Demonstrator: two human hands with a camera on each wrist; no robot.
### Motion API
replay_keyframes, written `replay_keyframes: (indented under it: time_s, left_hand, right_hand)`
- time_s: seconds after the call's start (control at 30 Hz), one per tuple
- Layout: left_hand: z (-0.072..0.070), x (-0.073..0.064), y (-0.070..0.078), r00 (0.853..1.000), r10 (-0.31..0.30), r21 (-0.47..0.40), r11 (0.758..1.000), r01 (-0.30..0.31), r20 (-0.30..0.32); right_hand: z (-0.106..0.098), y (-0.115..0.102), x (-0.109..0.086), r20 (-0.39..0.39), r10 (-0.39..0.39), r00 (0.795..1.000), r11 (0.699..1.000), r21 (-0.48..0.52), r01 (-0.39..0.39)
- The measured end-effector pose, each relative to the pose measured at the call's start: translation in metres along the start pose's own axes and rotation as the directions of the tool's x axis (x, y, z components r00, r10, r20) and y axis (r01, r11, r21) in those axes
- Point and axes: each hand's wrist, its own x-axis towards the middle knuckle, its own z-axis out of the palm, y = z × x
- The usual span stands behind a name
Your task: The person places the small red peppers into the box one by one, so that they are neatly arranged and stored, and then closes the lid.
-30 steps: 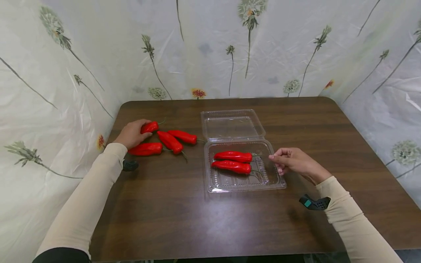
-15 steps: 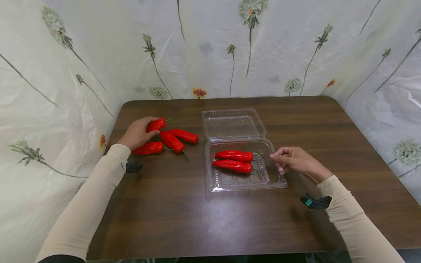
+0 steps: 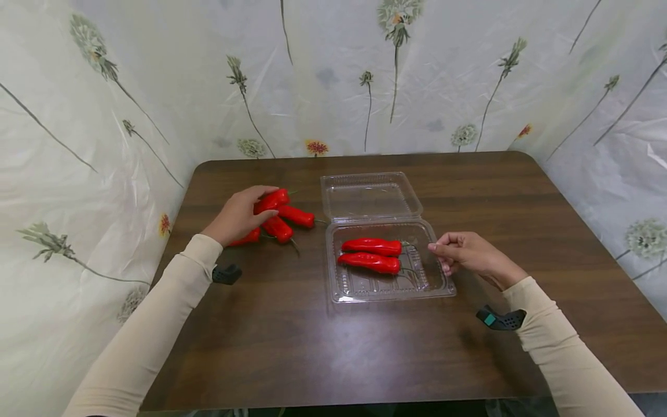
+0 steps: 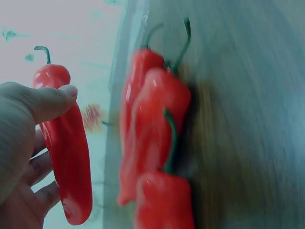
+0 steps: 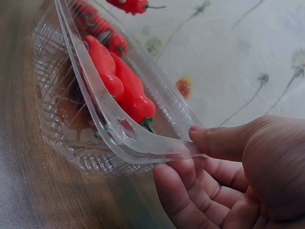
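Note:
My left hand [image 3: 241, 215] holds a red pepper [image 4: 66, 143] between thumb and fingers, raised above the other peppers on the table's left. In the left wrist view its green stem points up, and several more red peppers [image 4: 159, 109] lie beside it. With thumb and fingers my right hand [image 3: 471, 258] pinches the right rim of a clear plastic clamshell container [image 5: 143, 150]. Two red peppers [image 3: 370, 262] lie side by side in the container's base, stems to the right. Its lid [image 3: 367, 197] lies folded open towards the back.
A brown wooden table [image 3: 312, 353] carries everything. Behind and beside it hangs a pale plastic sheet [image 3: 323, 75] printed with dandelions. Each wrist wears a dark band [image 3: 500, 318].
My left hand has moved to the right with the pepper, passing over the other loose peppers. My right hand stays at the container's rim, and the two peppers inside have not moved.

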Motion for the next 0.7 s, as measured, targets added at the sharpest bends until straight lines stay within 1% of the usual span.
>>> replay_keyframes:
  time_s: [0.17, 0.33, 0.47, 0.7]
  left_hand:
    - [0.000, 0.000, 0.020, 0.998, 0.057, -0.005, 0.998, -0.057, 0.005]
    - [0.000, 0.000, 0.038, 0.994, 0.110, -0.012, 0.994, -0.110, 0.018]
    - [0.002, -0.002, 0.049, 0.990, 0.139, -0.024, 0.990, -0.138, 0.017]
    - [0.011, -0.004, 0.066, 0.980, 0.193, -0.038, 0.981, -0.191, 0.043]
  right_hand:
    - [0.000, 0.000, 0.000, 0.003, -0.004, 1.000, 1.000, 0.003, 0.004]
    - [-0.001, 0.001, 0.000, 0.002, -0.008, 1.000, 1.000, 0.002, 0.008]
    - [0.000, 0.002, 0.000, 0.000, -0.012, 1.000, 1.000, 0.008, 0.012]
    - [0.000, 0.003, 0.001, 0.001, -0.012, 1.000, 1.000, 0.011, 0.012]
